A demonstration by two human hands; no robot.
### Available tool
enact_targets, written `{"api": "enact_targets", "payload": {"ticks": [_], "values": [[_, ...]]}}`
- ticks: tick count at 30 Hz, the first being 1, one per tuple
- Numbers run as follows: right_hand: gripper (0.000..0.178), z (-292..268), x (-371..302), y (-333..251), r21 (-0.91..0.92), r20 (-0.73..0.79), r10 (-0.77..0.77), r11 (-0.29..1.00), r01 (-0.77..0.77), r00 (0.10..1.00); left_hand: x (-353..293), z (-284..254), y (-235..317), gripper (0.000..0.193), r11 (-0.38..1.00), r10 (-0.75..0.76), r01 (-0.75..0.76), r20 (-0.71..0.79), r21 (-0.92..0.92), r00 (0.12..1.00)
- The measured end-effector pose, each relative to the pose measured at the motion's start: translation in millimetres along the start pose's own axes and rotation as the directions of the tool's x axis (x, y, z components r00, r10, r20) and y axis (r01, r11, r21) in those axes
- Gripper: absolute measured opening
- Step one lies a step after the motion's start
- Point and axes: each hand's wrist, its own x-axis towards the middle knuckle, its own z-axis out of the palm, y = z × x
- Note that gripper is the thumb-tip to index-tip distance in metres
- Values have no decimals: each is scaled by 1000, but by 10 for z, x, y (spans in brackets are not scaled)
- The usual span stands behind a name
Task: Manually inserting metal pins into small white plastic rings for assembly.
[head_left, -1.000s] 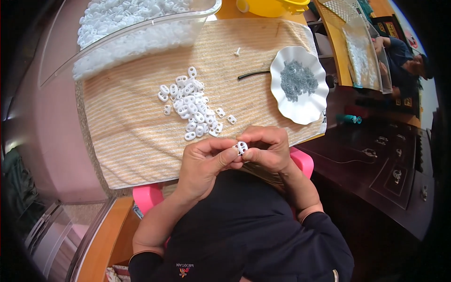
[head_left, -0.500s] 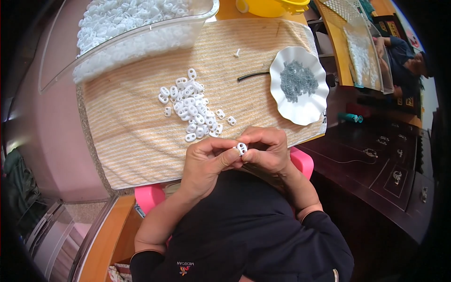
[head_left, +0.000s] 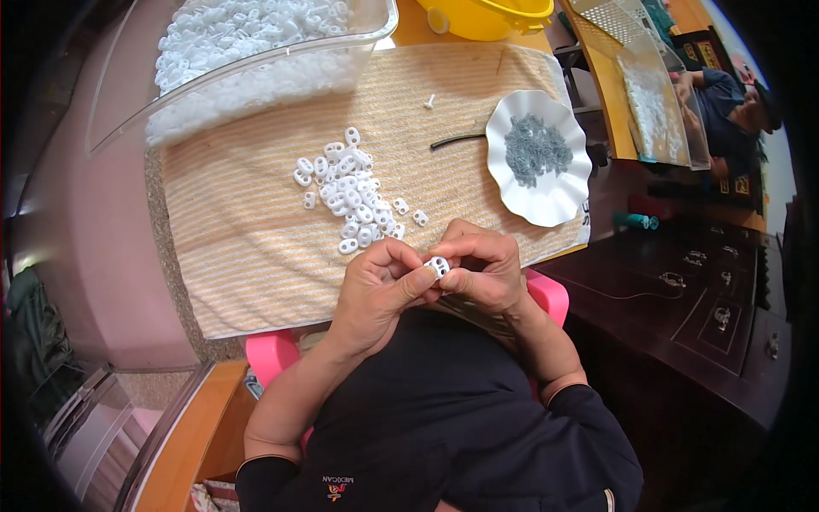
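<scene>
Close to my body, over the towel's near edge, both hands pinch one small white two-hole cord lock. My left hand grips its left side with thumb and fingertips. From the right, my right hand has thumb and index finger closed on the same piece. The two holes of the lock face up between the thumbs; its underside is hidden by my fingers. Just beyond my hands lies a loose pile of similar white cord locks, with a few scattered at its right side.
A striped towel covers the table. At right stands a white wavy-rimmed plate of small grey pieces, beside a thin black rod. Farther off are a white peg, a clear bin of white parts and a yellow basin.
The cord lock has tilted slightly between my fingertips, and my fingers have shifted a little around it. Both hands keep their grip. The view has moved slightly.
</scene>
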Motion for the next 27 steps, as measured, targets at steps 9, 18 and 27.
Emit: {"api": "enact_targets", "payload": {"ticks": [9,18,27], "values": [[31,29,-40,-68,4,10,-42,999,42,999,-36,14,-71,10,999,47,-46,32,-17,998],[28,-9,-68,-55,-123,72,-128,983,136,989,-63,40,-85,10,997,74,-75,64,11,995],[25,47,-90,-93,11,50,-22,1000,21,998,-25,28,-67,9,997,77,-80,105,21,992]]}}
